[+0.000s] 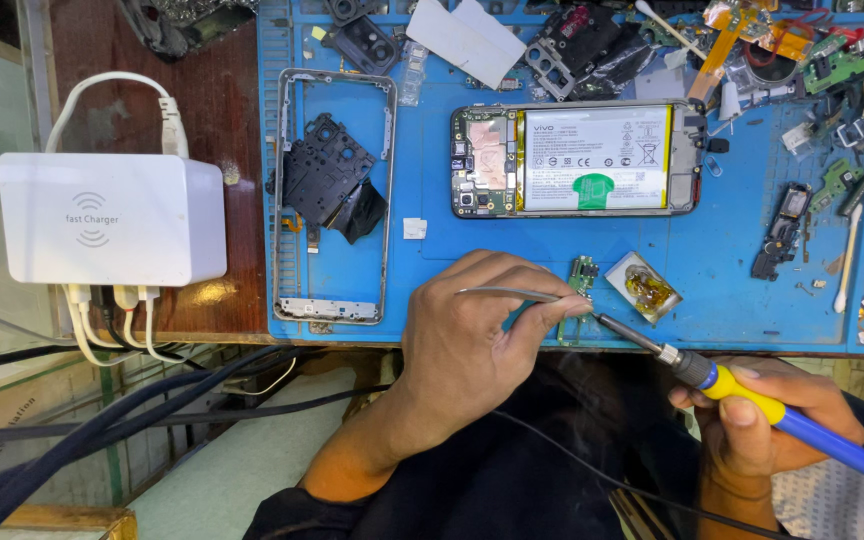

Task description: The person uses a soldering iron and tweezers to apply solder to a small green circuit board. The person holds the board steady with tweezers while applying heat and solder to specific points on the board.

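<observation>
At the near edge of the blue rubber work mat (432, 290) on the table, the left hand (472, 335) pinches a thin silvery wire (512, 292) between thumb and forefinger, its end at a small green circuit board (582, 275). The right hand (767, 420) is closed around a soldering iron with a yellow and blue grip (752, 395), whose tip meets the same board. Just beside it lies a small square dish of amber paste (644, 287). Farther up the mat sits an opened phone with its white battery exposed (577, 158), and left of it a bare grey phone frame (335, 195). A white charger box (112, 218) stands on the wooden table.
</observation>
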